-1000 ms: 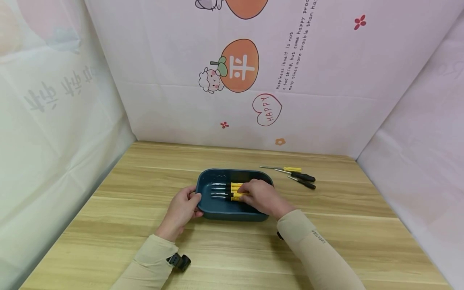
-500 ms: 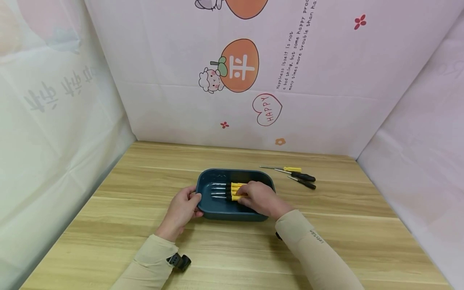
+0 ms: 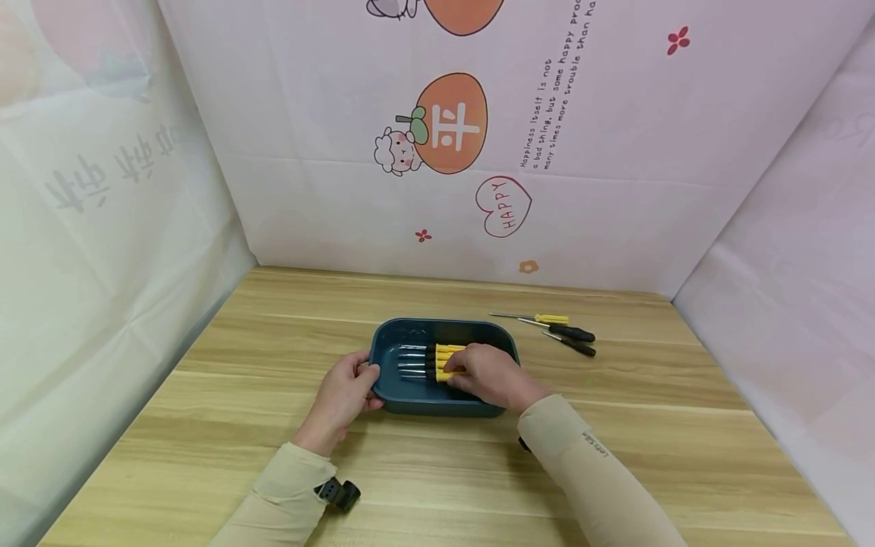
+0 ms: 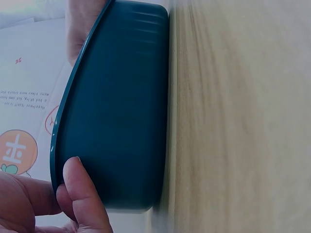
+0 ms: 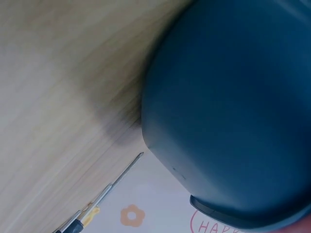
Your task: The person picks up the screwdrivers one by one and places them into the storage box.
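Observation:
My left hand [image 3: 347, 387] grips the left end of a dark blue plastic box [image 3: 437, 408]. Its thumb lies on the rim while the other fingers are outside; the left wrist view shows the fingers [image 4: 80, 191] against the wall. Inside the box several screwdrivers [image 3: 431, 362] with yellow-and-black handles lie side by side, shafts pointing left. Reaching in over the right end, my right hand [image 3: 494, 374] pinches the yellow handle of the nearest screwdriver [image 3: 444, 375]. It covers the handle ends. In the right wrist view the box's outer wall [image 5: 228, 107] blocks nearly all of that hand.
Behind and right of the box, three screwdrivers lie loose on the wooden table [image 3: 649, 425]: one yellow-handled [image 3: 550, 320] and two black-handled, a longer one [image 3: 573, 333] and a shorter one [image 3: 577, 346]. Printed cloth walls [image 3: 328, 205] enclose the table's back and sides.
My right hand has shifted slightly left and toward me inside the box. The screwdrivers there now lie in a more even row, with more handles showing. My left hand and the box stay put.

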{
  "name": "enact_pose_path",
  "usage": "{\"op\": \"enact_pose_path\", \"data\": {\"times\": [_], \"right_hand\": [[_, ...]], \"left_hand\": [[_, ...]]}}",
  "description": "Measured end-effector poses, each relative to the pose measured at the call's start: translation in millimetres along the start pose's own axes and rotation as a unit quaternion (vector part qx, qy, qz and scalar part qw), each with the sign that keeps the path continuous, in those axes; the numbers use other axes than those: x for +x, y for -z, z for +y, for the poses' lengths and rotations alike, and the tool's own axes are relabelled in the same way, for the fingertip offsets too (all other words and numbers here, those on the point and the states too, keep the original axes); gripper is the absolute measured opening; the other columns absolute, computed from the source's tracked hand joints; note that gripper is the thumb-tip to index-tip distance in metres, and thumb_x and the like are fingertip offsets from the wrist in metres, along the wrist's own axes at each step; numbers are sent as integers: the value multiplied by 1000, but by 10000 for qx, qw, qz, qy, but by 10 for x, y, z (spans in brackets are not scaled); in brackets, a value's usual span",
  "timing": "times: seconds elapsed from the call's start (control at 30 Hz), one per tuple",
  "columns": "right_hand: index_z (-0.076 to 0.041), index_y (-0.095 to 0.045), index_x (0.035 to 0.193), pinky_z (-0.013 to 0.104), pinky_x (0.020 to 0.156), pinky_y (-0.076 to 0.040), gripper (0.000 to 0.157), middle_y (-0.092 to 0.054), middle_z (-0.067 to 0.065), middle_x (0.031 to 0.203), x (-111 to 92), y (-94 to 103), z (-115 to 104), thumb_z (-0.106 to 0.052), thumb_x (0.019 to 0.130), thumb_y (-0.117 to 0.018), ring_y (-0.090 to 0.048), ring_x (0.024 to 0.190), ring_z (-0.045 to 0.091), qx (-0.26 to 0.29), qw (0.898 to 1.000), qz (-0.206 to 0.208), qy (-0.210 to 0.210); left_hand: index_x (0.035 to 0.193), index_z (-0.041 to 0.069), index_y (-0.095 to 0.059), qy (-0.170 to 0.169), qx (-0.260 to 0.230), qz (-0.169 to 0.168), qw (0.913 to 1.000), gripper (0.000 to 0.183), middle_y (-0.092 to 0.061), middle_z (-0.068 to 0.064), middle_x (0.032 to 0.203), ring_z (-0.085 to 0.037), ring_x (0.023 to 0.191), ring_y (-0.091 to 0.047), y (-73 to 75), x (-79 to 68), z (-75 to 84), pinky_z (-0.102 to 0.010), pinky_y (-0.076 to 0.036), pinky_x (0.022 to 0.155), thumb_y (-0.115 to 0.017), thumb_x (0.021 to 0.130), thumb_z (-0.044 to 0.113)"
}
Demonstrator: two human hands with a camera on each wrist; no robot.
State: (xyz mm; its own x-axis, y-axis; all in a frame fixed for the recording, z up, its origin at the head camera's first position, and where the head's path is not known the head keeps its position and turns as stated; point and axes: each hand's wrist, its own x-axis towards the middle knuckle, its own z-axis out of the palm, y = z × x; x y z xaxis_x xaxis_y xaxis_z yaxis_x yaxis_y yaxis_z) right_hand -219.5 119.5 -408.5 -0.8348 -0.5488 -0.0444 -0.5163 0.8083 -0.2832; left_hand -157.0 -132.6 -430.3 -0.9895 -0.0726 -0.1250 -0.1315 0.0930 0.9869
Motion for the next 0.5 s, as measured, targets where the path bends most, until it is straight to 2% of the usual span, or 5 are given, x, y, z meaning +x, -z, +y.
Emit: {"op": "enact_pose_path", "data": {"times": [0.5], "right_hand": [[-16, -78, 116, 38, 99, -56, 21, -74, -3, 108, 16, -1, -13, -25, 97, -76, -61, 93, 14, 17, 9999, -159, -37]], "left_hand": [[147, 1, -54, -28, 41, -7, 10000, 41, -60, -15, 103, -16, 68, -63, 6, -14, 11, -25, -60, 62, -53, 108, 16]]}}
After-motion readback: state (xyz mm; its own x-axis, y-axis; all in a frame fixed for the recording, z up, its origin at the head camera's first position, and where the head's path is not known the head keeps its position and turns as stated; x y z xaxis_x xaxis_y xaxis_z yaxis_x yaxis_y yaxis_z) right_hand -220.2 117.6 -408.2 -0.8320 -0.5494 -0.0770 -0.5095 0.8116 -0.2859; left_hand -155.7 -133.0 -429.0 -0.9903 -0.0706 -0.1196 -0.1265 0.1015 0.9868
